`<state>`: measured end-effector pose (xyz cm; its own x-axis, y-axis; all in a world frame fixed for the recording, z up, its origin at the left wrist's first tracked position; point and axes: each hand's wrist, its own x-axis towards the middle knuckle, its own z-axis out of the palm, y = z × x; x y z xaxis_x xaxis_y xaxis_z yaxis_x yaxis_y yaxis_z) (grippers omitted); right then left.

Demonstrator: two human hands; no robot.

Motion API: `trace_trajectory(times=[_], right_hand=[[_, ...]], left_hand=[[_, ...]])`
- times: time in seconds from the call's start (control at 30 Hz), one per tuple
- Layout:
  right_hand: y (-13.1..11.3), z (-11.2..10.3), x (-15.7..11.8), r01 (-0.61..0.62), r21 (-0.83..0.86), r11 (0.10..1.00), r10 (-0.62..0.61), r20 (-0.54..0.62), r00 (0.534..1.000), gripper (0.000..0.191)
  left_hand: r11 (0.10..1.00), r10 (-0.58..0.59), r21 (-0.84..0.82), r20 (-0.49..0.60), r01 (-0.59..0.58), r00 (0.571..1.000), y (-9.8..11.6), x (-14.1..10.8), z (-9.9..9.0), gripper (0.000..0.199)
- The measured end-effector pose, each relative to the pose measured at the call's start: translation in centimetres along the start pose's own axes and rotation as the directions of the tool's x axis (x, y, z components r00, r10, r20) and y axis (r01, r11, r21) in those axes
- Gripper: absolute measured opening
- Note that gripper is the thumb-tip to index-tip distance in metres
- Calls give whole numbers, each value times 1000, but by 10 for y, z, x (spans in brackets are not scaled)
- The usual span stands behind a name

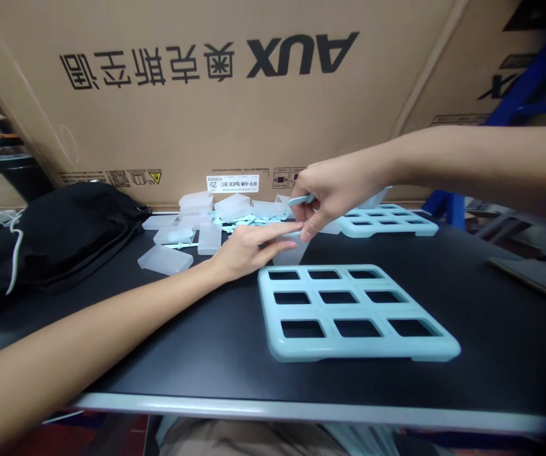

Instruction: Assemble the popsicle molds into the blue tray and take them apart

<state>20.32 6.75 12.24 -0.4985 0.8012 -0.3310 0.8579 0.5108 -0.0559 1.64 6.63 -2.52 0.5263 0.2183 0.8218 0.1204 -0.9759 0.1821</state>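
My left hand [251, 248] reaches in from the left, its fingers closed on a frosted translucent plastic box [292, 254] just behind the frame. A light blue strip shows along the box's top, between the fingers. Coming from the right, my right hand [332, 193] has its thumb at that strip. Its curled fingers hold a small flat light blue plastic piece [301, 200]. In front of both hands lies a light blue frame with square openings [323, 348]. Small light blue plastic pieces [249, 221] are heaped behind my left hand.
Several frosted boxes [165, 259] lie around the heap. A second light blue frame [387, 229] stands at the back right. On the left is a black cloth bag [73, 228]. Large cardboard cartons [197, 126] rise behind the black table [182, 354]. A flat slab [534, 278] lies at right.
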Motion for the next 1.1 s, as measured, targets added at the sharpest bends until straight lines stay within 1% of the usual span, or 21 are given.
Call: trace_trajectory(times=[0.1,0.23,0.27,0.33,0.37,0.43,0.5,0.57,0.67,0.9,1.1], right_hand=[[4,0,0,9,58,998,-7,-34,999,48],[-2,-10,-6,53,81,995,-53,7,999,42],[-5,-14,-9,67,84,994,-68,2,998,40],[-11,-21,-16,112,106,988,-106,-63,992,37],[-14,-24,-19,142,115,983,-130,-107,986,37],[-18,-27,-25,200,114,973,-177,-182,967,39],[-20,-28,-29,230,95,969,-207,-206,956,42],[-21,-28,-31,223,93,970,-202,-192,960,47],[-21,-28,-31,201,118,973,-183,-146,972,54],[-16,-24,-24,235,157,959,-222,-96,970,54],[-12,-20,-16,185,52,981,-182,-58,982,71]], left_hand=[[999,-39,10,-2,39,999,1,0,0,29],[999,-39,-3,-23,39,999,1,-1,-1,29],[999,-41,-10,-25,41,999,1,-1,-2,30],[998,-62,-22,-11,62,998,1,-3,-1,36],[995,-94,-32,-1,94,996,1,-4,-1,41],[977,-196,-75,23,197,980,1,-6,0,49],[943,-300,-142,41,302,953,1,-7,2,47],[919,-340,-195,48,343,939,1,-8,4,41],[911,-347,-221,50,350,936,0,-8,5,42],[889,-372,-261,62,375,926,-1,-7,4,46],[875,-389,-276,87,397,917,-1,-5,2,48]])
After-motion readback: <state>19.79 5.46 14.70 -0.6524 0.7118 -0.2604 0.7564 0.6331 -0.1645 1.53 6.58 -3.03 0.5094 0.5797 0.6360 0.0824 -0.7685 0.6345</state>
